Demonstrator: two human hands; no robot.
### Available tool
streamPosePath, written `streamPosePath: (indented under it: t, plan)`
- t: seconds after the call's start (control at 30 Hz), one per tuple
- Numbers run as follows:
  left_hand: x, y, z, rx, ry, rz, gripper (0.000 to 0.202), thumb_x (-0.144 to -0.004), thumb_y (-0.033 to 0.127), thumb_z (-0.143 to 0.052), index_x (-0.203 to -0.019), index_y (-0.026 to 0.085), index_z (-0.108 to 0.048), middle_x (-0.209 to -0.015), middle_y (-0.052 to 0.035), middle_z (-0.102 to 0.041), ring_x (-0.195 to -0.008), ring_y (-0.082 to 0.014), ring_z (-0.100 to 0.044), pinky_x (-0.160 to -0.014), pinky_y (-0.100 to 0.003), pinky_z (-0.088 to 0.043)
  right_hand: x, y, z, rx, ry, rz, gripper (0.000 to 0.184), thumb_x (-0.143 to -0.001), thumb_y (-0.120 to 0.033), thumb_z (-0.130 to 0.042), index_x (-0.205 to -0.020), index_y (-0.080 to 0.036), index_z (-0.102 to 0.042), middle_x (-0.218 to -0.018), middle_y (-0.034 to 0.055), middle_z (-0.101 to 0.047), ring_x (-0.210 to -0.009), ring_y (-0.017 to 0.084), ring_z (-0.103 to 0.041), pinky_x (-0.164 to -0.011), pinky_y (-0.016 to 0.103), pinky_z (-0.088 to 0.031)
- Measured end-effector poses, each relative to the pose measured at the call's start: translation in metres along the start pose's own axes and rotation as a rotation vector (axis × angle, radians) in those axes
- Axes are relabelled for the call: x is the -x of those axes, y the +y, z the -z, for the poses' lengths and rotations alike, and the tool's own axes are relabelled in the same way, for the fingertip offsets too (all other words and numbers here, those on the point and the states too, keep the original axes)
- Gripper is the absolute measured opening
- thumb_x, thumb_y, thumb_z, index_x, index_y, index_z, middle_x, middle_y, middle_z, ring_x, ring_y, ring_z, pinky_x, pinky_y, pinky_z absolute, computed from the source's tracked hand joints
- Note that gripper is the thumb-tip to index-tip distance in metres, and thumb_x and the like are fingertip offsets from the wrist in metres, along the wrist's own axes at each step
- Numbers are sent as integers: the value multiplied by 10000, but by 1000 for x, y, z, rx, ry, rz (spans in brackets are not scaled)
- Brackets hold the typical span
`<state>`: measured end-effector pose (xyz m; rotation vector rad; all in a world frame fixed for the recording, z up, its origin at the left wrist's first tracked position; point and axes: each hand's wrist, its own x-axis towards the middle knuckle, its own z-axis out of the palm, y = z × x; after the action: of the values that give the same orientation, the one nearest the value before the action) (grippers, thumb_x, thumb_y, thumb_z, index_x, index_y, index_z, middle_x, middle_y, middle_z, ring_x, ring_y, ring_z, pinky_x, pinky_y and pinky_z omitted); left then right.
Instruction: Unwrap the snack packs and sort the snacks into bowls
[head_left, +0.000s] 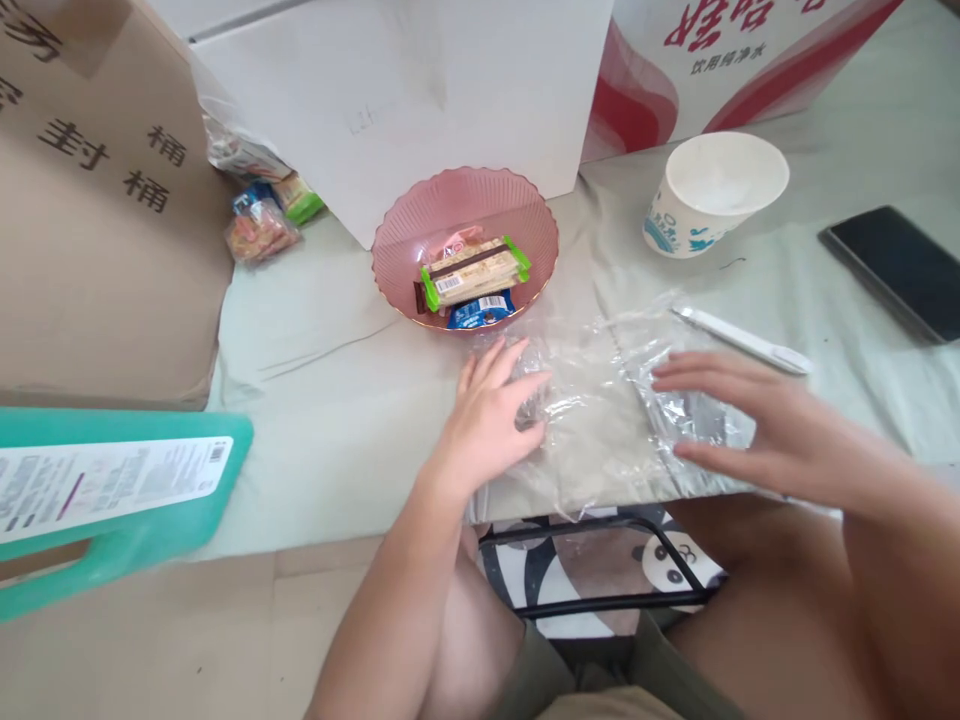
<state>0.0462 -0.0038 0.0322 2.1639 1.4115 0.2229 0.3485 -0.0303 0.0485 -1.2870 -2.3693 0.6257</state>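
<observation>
A clear plastic bag [592, 400] lies crumpled along the front of the cloth-covered table. My left hand [491, 415] rests at its left side with the fingers apart. Over the right part of the bag, my right hand [750, 420] is spread, thumb apart from the fingers, gripping nothing that I can see. Just beyond my left hand stands a pink ribbed bowl [397, 220]. In it are a snack pack with green ends [476, 272] and a blue packet [480, 312], among other wrapped snacks. Behind my right hand lies a white utility knife [742, 338].
A paper cup [724, 195] and a black phone [900, 270] are at the right. White boxes [450, 90] line the back. A cardboard carton [97, 220], a teal container [150, 500] and several snack packets [262, 225] occupy the left. My legs are under the table's front edge.
</observation>
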Motion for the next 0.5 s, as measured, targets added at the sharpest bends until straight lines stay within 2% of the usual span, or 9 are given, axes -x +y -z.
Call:
streamPosePath:
  t: [0.07, 0.1, 0.17, 0.27, 0.33, 0.4, 0.43, 0.47, 0.5]
  plan:
    - [0, -3, -1, 32, 58, -15, 448, -845, 198, -706, -1285, 284, -720, -1677, -62, -434, -1608, -345, -300, -1317, -652, -215, 29, 8, -13, 23, -72, -39, 502, -876, -504, -725, -1311, -267, -645, -1400, 136, -670, -1386, 416, -565, -1077, 685, -499]
    - [0, -5, -1, 56, 93, -22, 395, -852, 204, -697, -1238, 278, -741, -1652, -63, -471, -1593, -339, -336, -1311, -649, -238, 36, 9, -19, 31, -93, -51, 416, -877, -484, -723, -1230, -267, -687, -1415, 134, -660, -1423, 436, -525, -1088, 719, -474]
    - [2, -8, 1, 119, 187, -56, 282, -879, 224, -661, -1136, 256, -772, -1573, -73, -565, -1549, -320, -417, -1285, -620, -314, 38, 8, -26, 26, -104, -46, 175, -908, -409, -682, -978, -257, -735, -1401, 115, -668, -1448, 445, -495, -1100, 743, -447]
    - [12, -9, 10, 191, 282, -184, 226, -938, 327, -596, -1020, 248, -792, -1421, -76, -678, -1503, -309, -472, -1260, -595, -352, 30, 7, -27, -37, -39, 5, 189, -946, -306, -613, -781, -234, -669, -1340, 97, -697, -1435, 407, -520, -1099, 688, -481]
    - [22, -6, 18, 193, 220, -278, 314, -917, 497, -630, -1041, 266, -803, -1427, -78, -672, -1539, -363, -405, -1291, -661, -227, 27, 9, -24, -87, 57, 24, 160, -949, -285, -612, -798, -233, -632, -1290, 98, -717, -1409, 386, -554, -1076, 646, -517]
    - [30, 0, 22, 157, 81, -325, 548, -761, 654, -763, -1149, 268, -792, -1488, -101, -630, -1578, -444, -302, -1293, -726, -83, 27, 12, -22, -142, 158, 11, 141, -945, -262, -616, -809, -238, -589, -1197, 89, -746, -1348, 361, -613, -1055, 612, -539]
    - [33, 2, 21, 131, 9, -328, 665, -672, 657, -835, -1200, 258, -777, -1509, -119, -613, -1580, -474, -280, -1285, -745, -60, 28, 14, -21, -174, 198, -7, 134, -941, -252, -622, -817, -241, -572, -1131, 76, -759, -1284, 339, -660, -1053, 599, -542]
    - [34, 5, 19, 108, -53, -325, 688, -632, 599, -885, -1211, 247, -773, -1508, -132, -614, -1573, -486, -293, -1279, -753, -85, 29, 16, -20, -203, 232, -38, 131, -937, -244, -627, -825, -245, -559, -1060, 58, -767, -1205, 315, -703, -1054, 587, -542]
    - [34, 6, 16, 99, -96, -321, 578, -661, 500, -894, -1166, 240, -787, -1479, -134, -640, -1553, -473, -347, -1276, -740, -159, 31, 17, -19, -228, 263, -75, 135, -935, -243, -631, -828, -248, -549, -987, 40, -768, -1119, 291, -736, -1053, 575, -542]
